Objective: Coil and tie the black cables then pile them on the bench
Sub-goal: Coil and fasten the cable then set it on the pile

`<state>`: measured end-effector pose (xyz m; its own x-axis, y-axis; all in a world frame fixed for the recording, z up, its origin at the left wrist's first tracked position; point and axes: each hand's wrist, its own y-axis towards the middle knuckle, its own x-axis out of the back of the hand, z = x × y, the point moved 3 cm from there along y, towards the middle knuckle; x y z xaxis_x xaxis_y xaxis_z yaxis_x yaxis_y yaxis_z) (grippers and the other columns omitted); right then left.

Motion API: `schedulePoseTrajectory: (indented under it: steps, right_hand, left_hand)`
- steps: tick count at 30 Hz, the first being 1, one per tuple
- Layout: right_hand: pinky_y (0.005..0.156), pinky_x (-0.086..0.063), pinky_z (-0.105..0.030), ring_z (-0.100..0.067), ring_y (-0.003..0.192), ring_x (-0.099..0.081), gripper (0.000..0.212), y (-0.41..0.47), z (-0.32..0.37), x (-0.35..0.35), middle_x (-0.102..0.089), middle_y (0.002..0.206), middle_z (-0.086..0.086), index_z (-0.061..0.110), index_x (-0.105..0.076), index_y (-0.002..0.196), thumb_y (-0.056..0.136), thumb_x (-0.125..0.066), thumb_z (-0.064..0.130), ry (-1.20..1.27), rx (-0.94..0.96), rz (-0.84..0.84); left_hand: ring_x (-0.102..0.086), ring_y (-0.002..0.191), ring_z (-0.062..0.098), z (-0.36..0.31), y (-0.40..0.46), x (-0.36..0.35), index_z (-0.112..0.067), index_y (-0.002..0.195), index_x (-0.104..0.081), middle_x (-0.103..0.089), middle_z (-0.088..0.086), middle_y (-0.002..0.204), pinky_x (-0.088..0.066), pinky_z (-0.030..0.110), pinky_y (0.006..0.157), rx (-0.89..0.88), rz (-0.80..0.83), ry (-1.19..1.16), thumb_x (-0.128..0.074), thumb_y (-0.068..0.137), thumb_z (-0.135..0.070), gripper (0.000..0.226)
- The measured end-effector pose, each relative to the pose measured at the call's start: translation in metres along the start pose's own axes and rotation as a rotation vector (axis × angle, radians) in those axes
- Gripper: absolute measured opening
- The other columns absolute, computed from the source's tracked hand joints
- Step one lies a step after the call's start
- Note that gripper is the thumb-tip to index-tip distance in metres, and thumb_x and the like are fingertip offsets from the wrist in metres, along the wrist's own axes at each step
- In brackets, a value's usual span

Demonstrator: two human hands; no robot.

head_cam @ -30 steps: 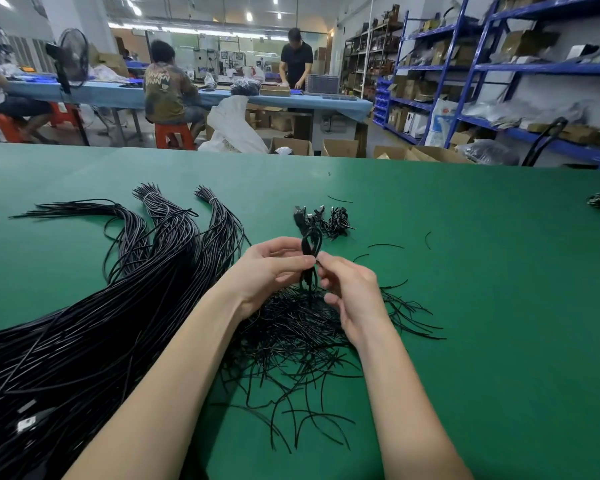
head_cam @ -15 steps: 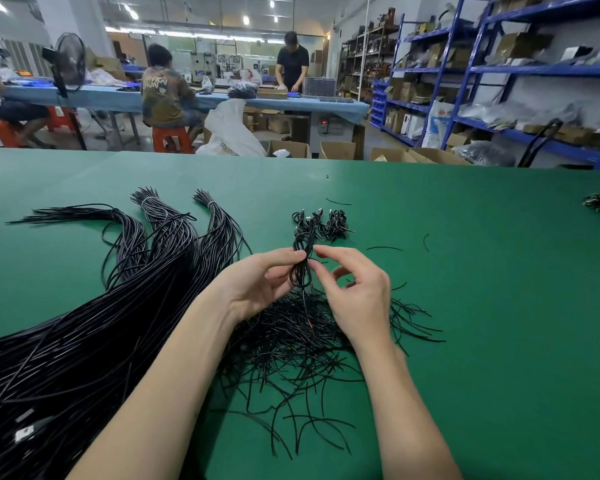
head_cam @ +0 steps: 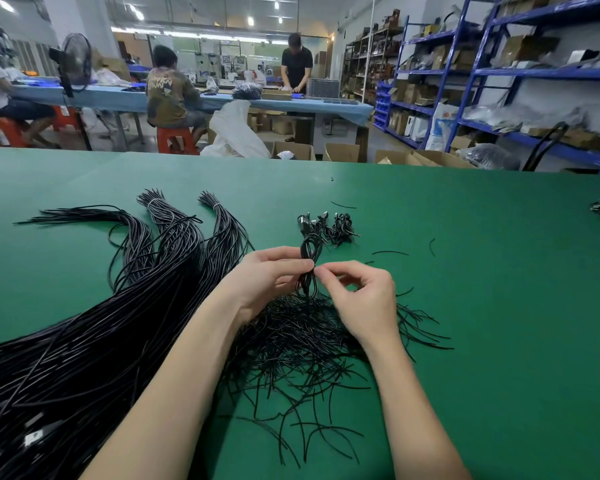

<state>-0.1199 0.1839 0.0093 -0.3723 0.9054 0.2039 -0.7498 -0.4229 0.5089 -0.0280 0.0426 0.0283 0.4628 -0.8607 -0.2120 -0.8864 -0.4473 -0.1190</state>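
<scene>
The green counter [head_cam: 482,306] is in front of me. On its left side lies the big mass of long black cables [head_cam: 84,341], going from the near left corner toward the far middle, some ends bound with a pale band. Under my wrists there is the loose heap of short black ties [head_cam: 291,348]. Behind my hands, a little farther away, sits the small pile of finished coils [head_cam: 329,226].

The coiled cable [head_cam: 310,268] that I work on stands between my two hands, above the ties. Its long axis goes away from me, nearly upright in the view, with one loop over my fingers and one under. My left hand [head_cam: 267,282] is on its left and grips the middle of the coil, fingers curled round it. My right hand [head_cam: 364,299] comes from the right; thumb and first finger pinch something thin at the waist of the coil, I think the tie, but it is too small to be sure. The other right fingers are bent and hold nothing.

I judge that the tie must be twisted next, and the finished pile is straight ahead, equally near to both hands.
</scene>
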Motion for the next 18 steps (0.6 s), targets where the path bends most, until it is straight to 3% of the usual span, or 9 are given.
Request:
schedulePoseTrajectory:
  steps: [2, 4, 6, 8, 9, 11, 14, 16, 18]
  right_hand:
    - [0.046, -0.038, -0.012, -0.003, 0.055, -0.055, 0.016, 0.0, -0.007, -0.006, -0.072, 0.068, 0.007, 0.022, -0.082, 0.07, 0.085, -0.081, 0.017, 0.272, -0.429, 0.152]
    - [0.038, -0.031, -0.012, -0.004, 0.052, -0.051, 0.023, -0.005, -0.01, -0.014, -0.067, 0.069, 0.002, 0.016, -0.08, 0.063, 0.086, -0.077, 0.014, 0.57, -0.798, 0.26]
    - [0.036, -0.029, -0.012, -0.004, 0.052, -0.05, 0.02, -0.006, -0.01, -0.016, -0.067, 0.07, 0.002, 0.015, -0.078, 0.069, 0.088, -0.074, 0.013, 0.673, -0.878, 0.292]
    - [0.04, -0.033, -0.014, -0.005, 0.054, -0.053, 0.004, -0.004, -0.007, -0.014, -0.072, 0.076, 0.004, 0.013, -0.078, 0.088, 0.09, -0.075, 0.015, 0.561, -0.73, 0.328]
    - [0.043, -0.037, -0.014, -0.005, 0.055, -0.054, 0.005, -0.002, -0.004, -0.011, -0.074, 0.079, 0.006, 0.014, -0.077, 0.094, 0.089, -0.077, 0.017, 0.443, -0.608, 0.333]
    - [0.051, -0.044, -0.014, -0.006, 0.055, -0.055, 0.011, 0.001, -0.001, -0.006, -0.076, 0.082, 0.01, 0.024, -0.077, 0.094, 0.085, -0.082, 0.021, 0.196, -0.376, 0.279]
    - [0.056, -0.045, -0.013, -0.006, 0.051, -0.048, 0.012, -0.001, 0.003, -0.004, -0.075, 0.083, 0.017, 0.035, -0.076, 0.087, 0.08, -0.086, 0.03, -0.027, -0.128, 0.158]
    - [0.06, -0.049, -0.015, -0.008, 0.055, -0.054, 0.007, -0.003, 0.005, -0.004, -0.073, 0.083, 0.022, 0.037, -0.076, 0.085, 0.082, -0.082, 0.037, -0.116, 0.005, 0.107]
    - [0.063, -0.049, -0.017, -0.01, 0.06, -0.06, 0.007, -0.006, 0.009, -0.003, -0.071, 0.08, 0.023, 0.034, -0.076, 0.083, 0.085, -0.078, 0.04, -0.222, 0.147, 0.028]
  left_hand:
    - [-0.065, 0.065, 0.007, -0.001, 0.0, 0.003, -0.015, 0.085, -0.078, -0.075, 0.001, 0.08, -0.052, 0.014, 0.061, -0.075, -0.028, 0.072, -0.079, 0.08, -0.002, 0.014]
    - [-0.058, 0.057, 0.006, 0.0, 0.001, 0.004, -0.013, 0.089, -0.077, -0.073, -0.002, 0.073, -0.047, 0.014, 0.056, -0.097, -0.068, 0.122, -0.081, 0.078, -0.003, 0.016]
    - [-0.055, 0.054, 0.006, 0.001, 0.001, 0.004, -0.009, 0.098, -0.073, -0.072, -0.004, 0.07, -0.046, 0.014, 0.056, -0.062, -0.071, 0.104, -0.081, 0.08, -0.005, 0.02]
    - [-0.066, 0.069, 0.008, 0.002, 0.001, 0.006, -0.011, 0.101, -0.072, -0.077, 0.002, 0.082, -0.051, 0.018, 0.067, 0.007, -0.066, 0.066, -0.08, 0.081, -0.008, 0.022]
    - [-0.069, 0.077, 0.009, 0.002, 0.002, 0.007, -0.011, 0.102, -0.072, -0.079, 0.005, 0.09, -0.053, 0.021, 0.073, 0.037, -0.068, 0.044, -0.079, 0.08, -0.009, 0.023]
    - [-0.069, 0.074, 0.01, 0.003, 0.002, 0.009, -0.01, 0.103, -0.071, -0.078, 0.005, 0.088, -0.052, 0.025, 0.077, 0.069, -0.076, 0.008, -0.079, 0.08, -0.009, 0.025]
    - [-0.065, 0.063, 0.007, 0.005, 0.002, 0.01, -0.01, 0.104, -0.07, -0.074, 0.0, 0.077, -0.051, 0.022, 0.066, 0.101, -0.086, 0.007, -0.078, 0.081, -0.009, 0.025]
    - [-0.064, 0.059, 0.006, 0.006, 0.003, 0.009, -0.008, 0.105, -0.07, -0.074, 0.0, 0.075, -0.051, 0.018, 0.058, 0.107, -0.078, -0.01, -0.077, 0.082, -0.008, 0.024]
    - [-0.063, 0.058, 0.004, 0.006, 0.004, 0.008, -0.008, 0.104, -0.071, -0.074, -0.001, 0.076, -0.051, 0.019, 0.059, 0.098, -0.083, -0.004, -0.078, 0.082, -0.007, 0.023]
